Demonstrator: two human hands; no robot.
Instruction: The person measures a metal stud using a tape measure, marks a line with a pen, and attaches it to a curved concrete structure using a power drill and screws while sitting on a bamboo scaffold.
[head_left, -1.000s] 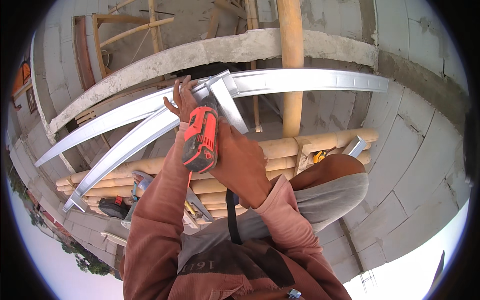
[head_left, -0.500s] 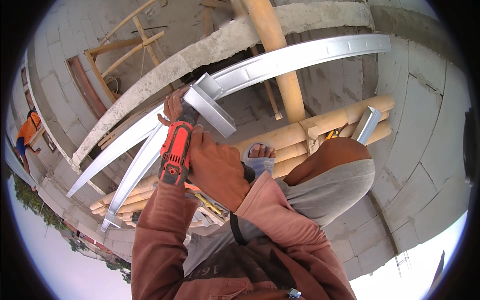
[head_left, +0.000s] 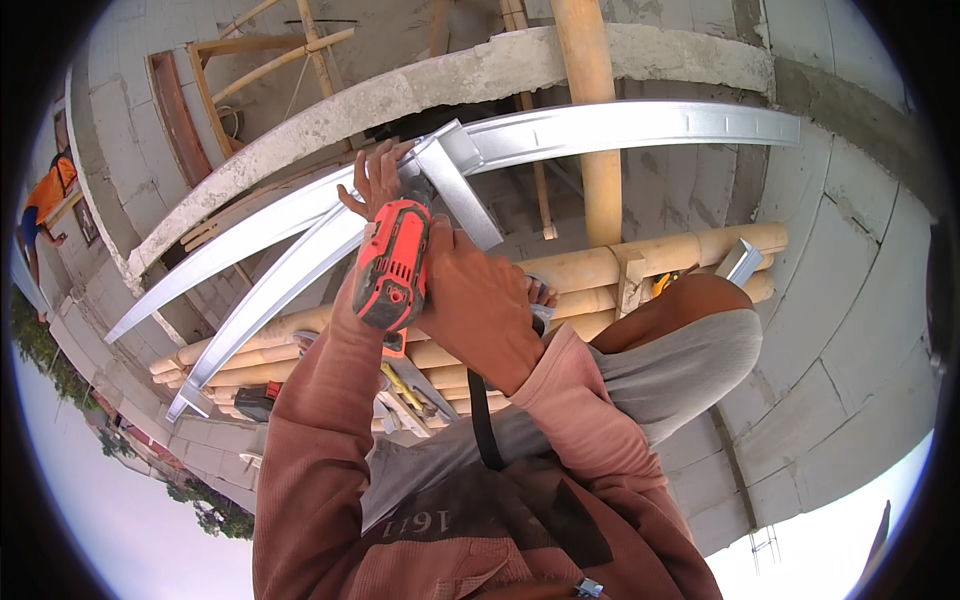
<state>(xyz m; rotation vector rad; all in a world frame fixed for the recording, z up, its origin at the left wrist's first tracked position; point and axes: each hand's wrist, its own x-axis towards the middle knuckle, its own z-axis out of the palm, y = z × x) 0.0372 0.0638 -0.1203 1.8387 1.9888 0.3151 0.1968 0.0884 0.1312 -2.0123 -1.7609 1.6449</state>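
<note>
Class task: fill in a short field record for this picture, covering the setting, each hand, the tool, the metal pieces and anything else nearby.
Setting: unfinished block-wall building with a concrete beam
Left hand: fingers on the joint of the steel channels
Right hand: gripping the red drill
Drill: nose aimed up at the joint
Metal pieces: long grey channels meeting at an angle
Nearby: bamboo poles stacked crosswise; another person in orange at far left

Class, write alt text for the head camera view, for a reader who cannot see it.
A person's right hand grips a red cordless drill aimed at a joint of silver metal channels, while the left hand steadies that joint. Behind are grey block walls, a concrete beam, stacked bamboo poles, and a distant person in orange at far left.
</note>
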